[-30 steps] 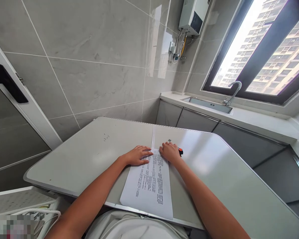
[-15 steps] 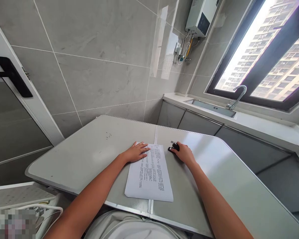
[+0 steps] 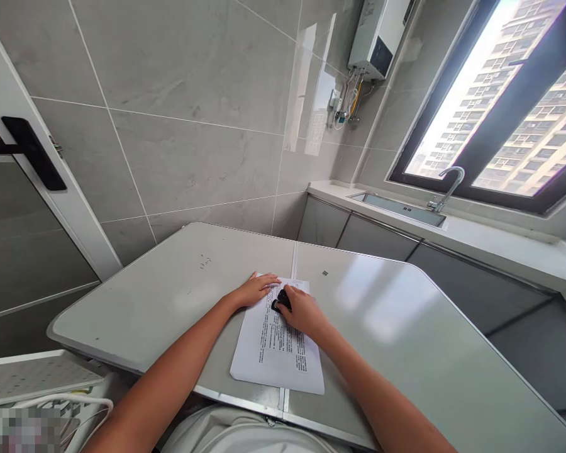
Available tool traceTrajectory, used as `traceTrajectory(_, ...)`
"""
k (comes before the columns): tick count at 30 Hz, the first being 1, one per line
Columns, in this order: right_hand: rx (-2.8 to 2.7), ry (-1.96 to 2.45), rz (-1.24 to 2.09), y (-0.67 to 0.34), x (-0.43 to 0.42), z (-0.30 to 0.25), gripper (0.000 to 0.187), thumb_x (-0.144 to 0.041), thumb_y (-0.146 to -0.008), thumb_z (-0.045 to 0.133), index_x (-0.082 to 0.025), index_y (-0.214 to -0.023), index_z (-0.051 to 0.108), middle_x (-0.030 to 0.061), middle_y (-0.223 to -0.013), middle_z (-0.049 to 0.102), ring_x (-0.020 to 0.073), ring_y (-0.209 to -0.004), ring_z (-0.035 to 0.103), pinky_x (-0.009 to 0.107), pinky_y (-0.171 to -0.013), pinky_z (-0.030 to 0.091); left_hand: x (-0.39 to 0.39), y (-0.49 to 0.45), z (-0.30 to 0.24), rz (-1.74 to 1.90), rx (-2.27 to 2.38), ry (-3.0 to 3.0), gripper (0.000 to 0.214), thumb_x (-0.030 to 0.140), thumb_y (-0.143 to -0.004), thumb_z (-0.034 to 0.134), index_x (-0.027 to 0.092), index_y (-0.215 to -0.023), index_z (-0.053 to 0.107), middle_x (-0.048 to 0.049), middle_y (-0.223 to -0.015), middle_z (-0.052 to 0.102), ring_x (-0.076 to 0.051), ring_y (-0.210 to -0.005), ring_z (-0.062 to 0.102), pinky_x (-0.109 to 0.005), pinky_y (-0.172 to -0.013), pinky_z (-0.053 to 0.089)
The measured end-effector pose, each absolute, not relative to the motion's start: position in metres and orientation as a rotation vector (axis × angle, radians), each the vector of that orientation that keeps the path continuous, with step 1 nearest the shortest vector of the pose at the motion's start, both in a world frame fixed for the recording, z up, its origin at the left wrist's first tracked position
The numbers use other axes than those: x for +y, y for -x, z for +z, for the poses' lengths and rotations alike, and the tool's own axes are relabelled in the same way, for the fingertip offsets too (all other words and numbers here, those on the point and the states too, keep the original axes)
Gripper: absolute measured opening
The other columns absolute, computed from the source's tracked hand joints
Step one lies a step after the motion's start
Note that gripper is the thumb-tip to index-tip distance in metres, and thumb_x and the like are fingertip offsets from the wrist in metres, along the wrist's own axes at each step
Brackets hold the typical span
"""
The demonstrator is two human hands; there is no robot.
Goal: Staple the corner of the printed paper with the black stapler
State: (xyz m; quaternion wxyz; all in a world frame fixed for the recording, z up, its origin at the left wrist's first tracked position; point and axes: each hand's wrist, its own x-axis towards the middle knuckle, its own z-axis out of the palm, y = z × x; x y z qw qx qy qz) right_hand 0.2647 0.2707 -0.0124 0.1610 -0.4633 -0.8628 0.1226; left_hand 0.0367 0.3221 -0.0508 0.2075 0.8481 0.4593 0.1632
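Printed sheets of paper lie on the table, with lines of text on the top page. My left hand rests flat on their upper left edge, fingers stretched out and nothing gripped. In my right hand is a small black stapler, held over the upper middle of the page close to my left fingertips. My fingers hide part of it, and I cannot tell whether it touches the paper. Beyond the sheets, a small strip of staples lies on the tabletop.
The light folding table has a seam down its middle. Tiny dark bits are scattered at its far left. A white rack stands at the lower left. Behind are a tiled wall, a door and a counter with a sink.
My right hand has moved left with the stapler, from beside the paper to above it. The staple strip shows uncovered now. My left hand stays on the sheets, which have shifted slightly towards me.
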Motion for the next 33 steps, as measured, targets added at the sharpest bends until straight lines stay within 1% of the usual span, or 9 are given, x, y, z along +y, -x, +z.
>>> traceTrajectory(5,-2.508,1.34,0.781,-0.29,0.284,-0.002,0.023,-0.016,-0.074,0.064,-0.021,-0.095,0.057,0.001,-0.093,0.069,0.0169,-0.08,0.061,0.024,-0.065,0.038,0.324,-0.037,-0.057,0.429,1.336,-2.413,0.047,0.026,-0.103,0.042,0.031,-0.148,0.054,-0.0061,-0.164,0.042,-0.024,-0.155,0.032,-0.059,-0.128,0.011)
traceTrajectory(11,-2.582,1.496,0.988,-0.349,0.303,0.014,0.026,-0.022,-0.072,0.07,-0.023,-0.098,0.068,0.0008,-0.093,0.073,0.0203,-0.085,0.066,0.026,-0.068,0.043,0.321,-0.036,-0.056,0.38,1.374,-2.464,0.053,0.038,-0.107,0.04,0.034,-0.16,0.038,-0.008,-0.17,0.031,-0.027,-0.158,0.023,-0.058,-0.127,0.015)
traceTrajectory(16,-2.552,1.616,1.204,-0.394,0.305,0.031,0.045,-0.053,-0.07,0.081,-0.023,-0.102,0.072,0.0035,-0.096,0.073,0.0221,-0.084,0.065,0.028,-0.069,0.046,0.322,-0.034,-0.059,0.346,1.379,-2.473,0.052,0.043,-0.108,0.036,0.034,-0.159,0.039,-0.007,-0.17,0.029,-0.027,-0.159,0.021,-0.055,-0.128,0.014)
traceTrajectory(20,-2.391,1.407,1.474,-0.416,0.314,0.025,0.055,-0.074,-0.08,0.065,-0.021,-0.095,0.069,0.004,-0.094,0.068,0.0208,-0.086,0.061,0.029,-0.075,0.048,0.322,-0.032,-0.059,0.326,1.375,-2.473,0.051,0.045,-0.108,0.034,0.034,-0.157,0.042,-0.0063,-0.171,0.027,-0.026,-0.159,0.02,-0.054,-0.128,0.013)
traceTrajectory(22,-2.311,1.402,1.346,-0.419,0.325,0.013,0.056,-0.076,-0.087,0.054,-0.02,-0.087,0.064,0.0031,-0.085,0.063,0.0197,-0.08,0.058,0.03,-0.073,0.048,0.323,-0.032,-0.059,0.331,1.377,-2.478,0.051,0.046,-0.108,0.034,0.035,-0.157,0.042,-0.0061,-0.171,0.028,-0.026,-0.159,0.02,-0.054,-0.128,0.013)
traceTrajectory(25,-2.064,1.546,0.683,-0.416,0.342,-0.014,0.051,-0.07,-0.092,0.047,-0.021,-0.086,0.058,0.0048,-0.082,0.059,0.0216,-0.08,0.056,0.034,-0.077,0.047,0.322,-0.034,-0.059,0.338,1.385,-2.474,0.051,0.047,-0.108,0.034,0.034,-0.157,0.043,-0.006,-0.17,0.029,-0.026,-0.159,0.021,-0.053,-0.128,0.013)
traceTrajectory(28,-1.846,1.587,0.146,-0.405,0.355,-0.042,0.046,-0.063,-0.096,0.044,-0.021,-0.105,0.061,0.0137,-0.114,0.061,0.0282,-0.108,0.057,0.041,-0.095,0.046,0.322,-0.036,-0.058,0.344,1.382,-2.466,0.051,0.046,-0.108,0.036,0.033,-0.156,0.044,-0.0068,-0.17,0.029,-0.027,-0.159,0.022,-0.054,-0.128,0.013)
traceTrajectory(31,-1.92,1.636,-0.051,-0.395,0.363,-0.063,0.054,-0.063,-0.097,0.045,-0.025,-0.135,0.056,0.015,-0.152,0.041,0.0338,-0.139,0.04,0.05,-0.11,0.038,0.321,-0.037,-0.057,0.347,1.395,-2.449,0.05,0.044,-0.107,0.037,0.033,-0.155,0.046,-0.0066,-0.17,0.03,-0.027,-0.158,0.024,-0.055,-0.128,0.013)
traceTrajectory(33,-2.046,1.676,-0.078,-0.391,0.367,-0.072,0.061,-0.063,-0.098,0.044,-0.029,-0.148,0.048,0.0116,-0.166,0.025,0.0352,-0.15,0.027,0.054,-0.115,0.033,0.32,-0.038,-0.057,0.341,1.411,-2.434,0.049,0.044,-0.107,0.038,0.033,-0.155,0.047,-0.0057,-0.17,0.03,-0.027,-0.158,0.025,-0.054,-0.128,0.013)
